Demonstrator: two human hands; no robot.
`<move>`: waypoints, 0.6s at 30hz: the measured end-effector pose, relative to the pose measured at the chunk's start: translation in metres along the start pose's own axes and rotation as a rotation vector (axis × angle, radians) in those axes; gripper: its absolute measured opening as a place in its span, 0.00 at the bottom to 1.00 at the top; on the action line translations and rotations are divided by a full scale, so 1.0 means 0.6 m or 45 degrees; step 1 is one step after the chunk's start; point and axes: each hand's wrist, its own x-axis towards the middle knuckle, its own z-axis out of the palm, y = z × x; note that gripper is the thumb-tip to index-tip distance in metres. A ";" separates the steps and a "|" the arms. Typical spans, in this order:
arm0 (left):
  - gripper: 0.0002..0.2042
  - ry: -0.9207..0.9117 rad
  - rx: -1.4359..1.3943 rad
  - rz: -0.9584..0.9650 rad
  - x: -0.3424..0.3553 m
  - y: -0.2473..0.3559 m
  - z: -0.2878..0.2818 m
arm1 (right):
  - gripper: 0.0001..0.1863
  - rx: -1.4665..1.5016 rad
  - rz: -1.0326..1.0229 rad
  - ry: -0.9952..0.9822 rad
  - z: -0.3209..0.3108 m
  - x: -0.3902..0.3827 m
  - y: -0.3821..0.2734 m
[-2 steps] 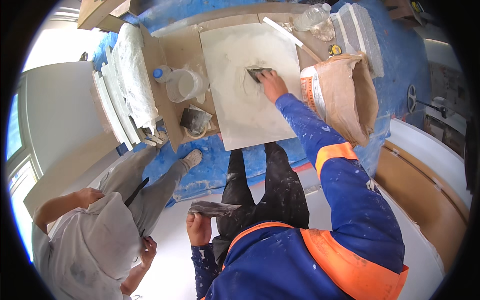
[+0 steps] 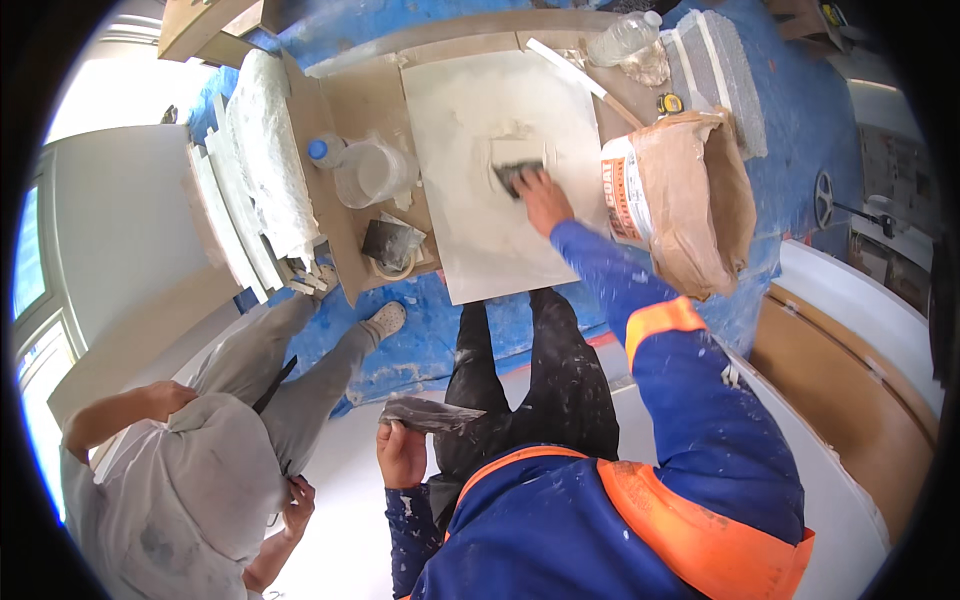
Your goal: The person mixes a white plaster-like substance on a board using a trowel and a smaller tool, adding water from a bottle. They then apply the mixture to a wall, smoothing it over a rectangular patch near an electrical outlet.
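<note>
My right hand (image 2: pixel 546 203) presses a dark putty scraper (image 2: pixel 514 179) onto a large pale board (image 2: pixel 490 255). Thin filler is smeared over the board. A small rectangular outline shows in the coat just beyond the blade. Down by my left thigh, my left hand (image 2: pixel 402 457) pinches a second dark putty scraper (image 2: pixel 432 414), its flat blade pointing right with pale residue on it.
Left of the board stand a clear plastic tub (image 2: pixel 372 175) and a blue-capped bottle (image 2: pixel 325 152). A paper powder sack (image 2: pixel 690 195) gapes open on the right, near a tape measure (image 2: pixel 669 103). Another person (image 2: pixel 190 480) in grey sits at my left.
My right hand has drawn its scraper a short way toward me across the board. More of the rectangular outline now shows. My left hand has barely moved.
</note>
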 end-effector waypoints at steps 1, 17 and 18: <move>0.18 -0.006 -0.039 -0.001 0.017 -0.002 0.014 | 0.26 0.010 0.001 -0.066 0.003 -0.035 -0.019; 0.12 -0.042 -0.237 -0.340 0.314 -0.107 0.327 | 0.17 1.764 0.519 0.351 -0.385 -0.169 -0.100; 0.12 -0.096 -0.274 -0.344 0.303 -0.096 0.357 | 0.17 1.578 0.400 0.372 -0.423 -0.169 -0.114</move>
